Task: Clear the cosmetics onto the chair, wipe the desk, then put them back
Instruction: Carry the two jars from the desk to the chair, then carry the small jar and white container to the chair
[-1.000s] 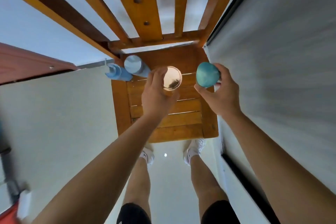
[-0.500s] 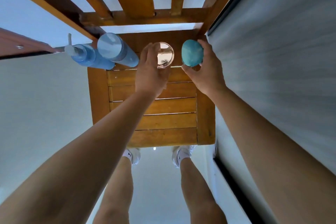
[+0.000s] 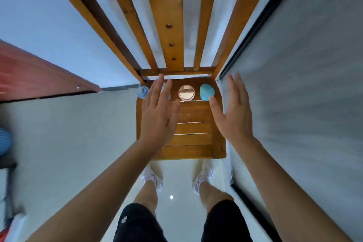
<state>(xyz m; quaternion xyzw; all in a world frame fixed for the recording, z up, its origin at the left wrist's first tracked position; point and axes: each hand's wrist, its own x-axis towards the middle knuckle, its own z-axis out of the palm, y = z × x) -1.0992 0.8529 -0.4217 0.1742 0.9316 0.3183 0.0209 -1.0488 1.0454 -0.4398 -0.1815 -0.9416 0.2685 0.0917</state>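
Wooden chair seat, rear edge: blue pump bottle, shiny-lidded jar, teal egg-shaped item. I hold left hand and right hand above, fingers straight and spread, gripping nothing. Jar probably rigid, slick: take its sides; egg likely light.

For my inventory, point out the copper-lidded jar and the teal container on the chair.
copper-lidded jar (image 3: 186, 93), head view, centre of its lid.
teal container (image 3: 206, 91), head view, middle of its top.

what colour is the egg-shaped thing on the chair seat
The egg-shaped container is teal; head view shows it best.
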